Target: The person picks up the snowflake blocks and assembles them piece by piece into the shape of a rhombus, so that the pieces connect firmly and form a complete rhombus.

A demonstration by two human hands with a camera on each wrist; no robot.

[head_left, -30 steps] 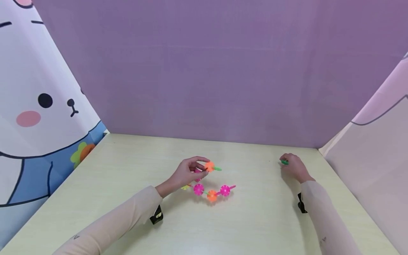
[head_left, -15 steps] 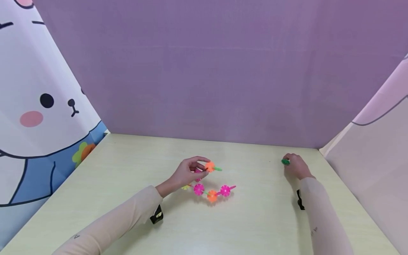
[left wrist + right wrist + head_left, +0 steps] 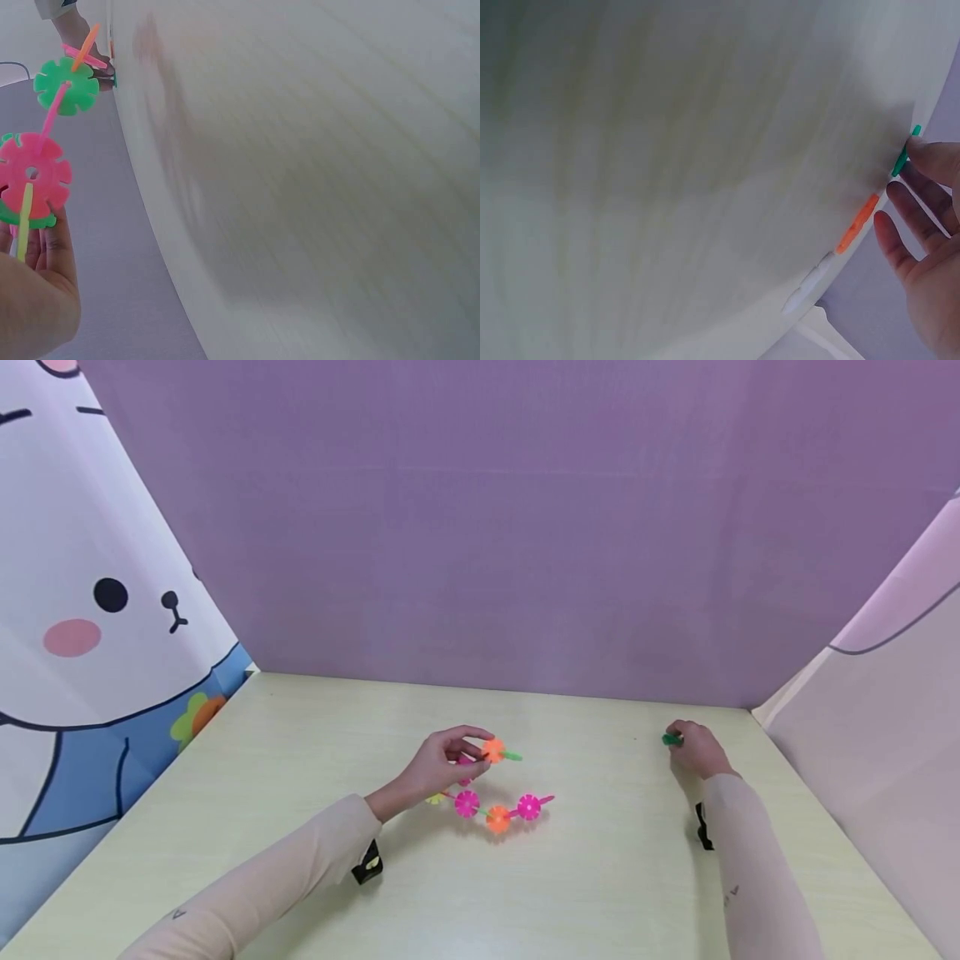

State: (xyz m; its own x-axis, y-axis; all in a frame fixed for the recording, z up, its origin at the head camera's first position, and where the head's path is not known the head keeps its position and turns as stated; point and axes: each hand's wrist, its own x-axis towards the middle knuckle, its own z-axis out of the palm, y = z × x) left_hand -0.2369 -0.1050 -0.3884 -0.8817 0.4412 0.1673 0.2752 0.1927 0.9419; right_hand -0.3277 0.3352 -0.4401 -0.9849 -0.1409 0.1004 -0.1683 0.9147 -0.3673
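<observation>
My left hand [image 3: 441,760] pinches a chain of interlocked snowflake discs [image 3: 467,804], held over the table. The chain curves toward me in pink, orange, green and yellow. An orange disc [image 3: 492,751] and a light green disc [image 3: 513,756] show at the fingertips. In the left wrist view a green disc [image 3: 66,86] and a pink disc [image 3: 34,169] stand out, linked edge to face. Far to the right, my right hand [image 3: 697,750] pinches a separate green disc [image 3: 906,151] between thumb and fingers, at the table surface.
An orange disc [image 3: 857,224] and a white disc [image 3: 808,283] lie flat on the table near my right hand. The pale wooden table [image 3: 592,877] ends at a purple backdrop [image 3: 525,527]. Printed side panels [image 3: 885,760] stand left and right.
My right hand has shifted slightly to the right with the green disc, whose tilt has varied a little. The left hand and the chain have stayed practically still.
</observation>
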